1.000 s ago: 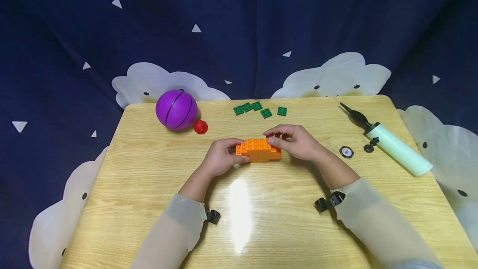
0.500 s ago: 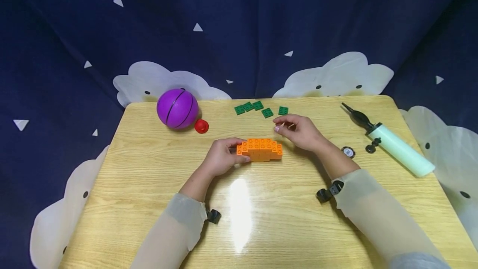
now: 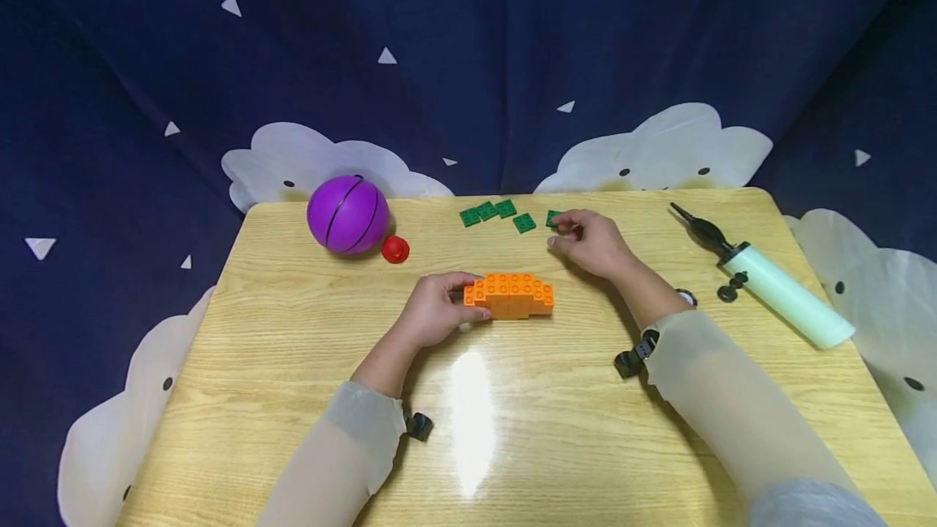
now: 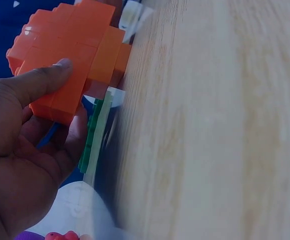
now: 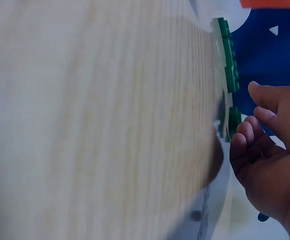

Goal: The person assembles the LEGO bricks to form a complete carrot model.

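An orange brick block point(image 3: 510, 295) lies at the middle of the wooden table point(image 3: 293, 397). My left hand point(image 3: 468, 298) grips its left end, thumb on the near side and fingers on the far side. The left wrist view shows that thumb pressed on the orange block point(image 4: 80, 45), with the left hand point(image 4: 55, 105) wrapped round it. Several small green plates point(image 3: 505, 208) lie near the table's far edge. My right hand point(image 3: 564, 233) is at the rightmost green plate point(image 3: 552, 217), fingertips touching or nearly touching it. In the right wrist view the right hand point(image 5: 250, 110) has thumb and fingers apart beside that plate point(image 5: 232, 122).
A purple ball point(image 3: 347, 214) and a small red piece point(image 3: 394, 249) sit at the far left. A pale green air pump point(image 3: 776, 287) lies at the right with small black parts point(image 3: 728, 287) beside it. Dark blue cloth hangs behind the table.
My right hand has left the orange block and moved away toward the far edge, to the rightmost green plate. The left hand and the block have stayed put.
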Demonstrator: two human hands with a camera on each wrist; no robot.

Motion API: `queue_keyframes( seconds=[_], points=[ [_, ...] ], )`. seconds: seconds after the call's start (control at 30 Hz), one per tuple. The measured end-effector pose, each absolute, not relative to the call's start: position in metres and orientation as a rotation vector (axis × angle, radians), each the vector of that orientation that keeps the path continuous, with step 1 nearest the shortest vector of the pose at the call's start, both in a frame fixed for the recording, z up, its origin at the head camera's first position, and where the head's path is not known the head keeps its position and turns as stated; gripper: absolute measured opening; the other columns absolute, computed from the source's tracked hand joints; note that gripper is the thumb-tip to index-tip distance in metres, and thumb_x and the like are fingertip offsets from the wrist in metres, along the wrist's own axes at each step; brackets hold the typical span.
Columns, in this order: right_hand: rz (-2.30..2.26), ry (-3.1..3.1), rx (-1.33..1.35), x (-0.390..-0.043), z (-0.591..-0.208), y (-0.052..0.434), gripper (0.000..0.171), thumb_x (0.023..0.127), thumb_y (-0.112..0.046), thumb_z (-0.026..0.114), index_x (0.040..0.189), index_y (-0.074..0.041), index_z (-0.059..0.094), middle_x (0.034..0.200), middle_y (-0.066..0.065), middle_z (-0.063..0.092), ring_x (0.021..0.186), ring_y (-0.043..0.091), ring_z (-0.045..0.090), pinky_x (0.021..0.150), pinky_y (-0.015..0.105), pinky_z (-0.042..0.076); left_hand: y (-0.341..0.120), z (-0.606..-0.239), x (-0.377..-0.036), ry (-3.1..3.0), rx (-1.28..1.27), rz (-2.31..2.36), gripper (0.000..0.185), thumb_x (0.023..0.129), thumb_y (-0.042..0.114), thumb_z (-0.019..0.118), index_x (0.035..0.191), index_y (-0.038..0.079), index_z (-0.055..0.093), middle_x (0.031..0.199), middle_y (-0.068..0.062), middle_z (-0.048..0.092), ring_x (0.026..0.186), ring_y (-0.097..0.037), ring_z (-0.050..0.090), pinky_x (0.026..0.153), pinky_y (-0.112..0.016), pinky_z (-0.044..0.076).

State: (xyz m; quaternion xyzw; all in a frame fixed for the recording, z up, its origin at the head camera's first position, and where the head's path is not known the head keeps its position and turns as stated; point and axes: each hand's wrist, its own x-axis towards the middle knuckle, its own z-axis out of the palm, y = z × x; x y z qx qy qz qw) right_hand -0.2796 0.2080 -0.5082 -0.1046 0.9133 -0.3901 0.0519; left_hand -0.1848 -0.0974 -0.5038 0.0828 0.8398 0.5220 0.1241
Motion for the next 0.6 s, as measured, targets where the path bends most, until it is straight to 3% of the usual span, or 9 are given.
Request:
queue_keyframes(
  seconds=[0.33, 0.6],
  points=[
    [-1.109, 2.839, -0.319, -0.299, -0.513, 0.209, 0.047, 0.095, -0.022, 0.076, 0.136, -0.002, 0.064, 0.12, 0.02, 0.057, 0.097, 0.032, 0.056, 0.086, 0.047, 0.048, -0.098, -0.503, -0.184, 2.464, 0.241, 1.497, 0.048, 0.077, 0.017, 0.094, 0.121, 0.015, 0.076, 0.117, -0.001, 0.073, 0.101, -0.016, 0.071, 0.09, -0.036, 0.059],
    [-0.972, 2.86, -0.302, -0.308, -0.512, 0.206, 0.048, 0.096, -0.022, 0.073, 0.137, 0.0, 0.063, 0.134, 0.026, 0.05, 0.108, 0.039, 0.055, 0.094, 0.053, 0.047, -0.097, -0.502, -0.184, 2.465, 0.249, 1.498, 0.047, 0.076, 0.017, 0.094, 0.12, 0.015, 0.077, 0.115, 0.0, 0.074, 0.1, -0.016, 0.071, 0.09, -0.037, 0.058]
  ],
)
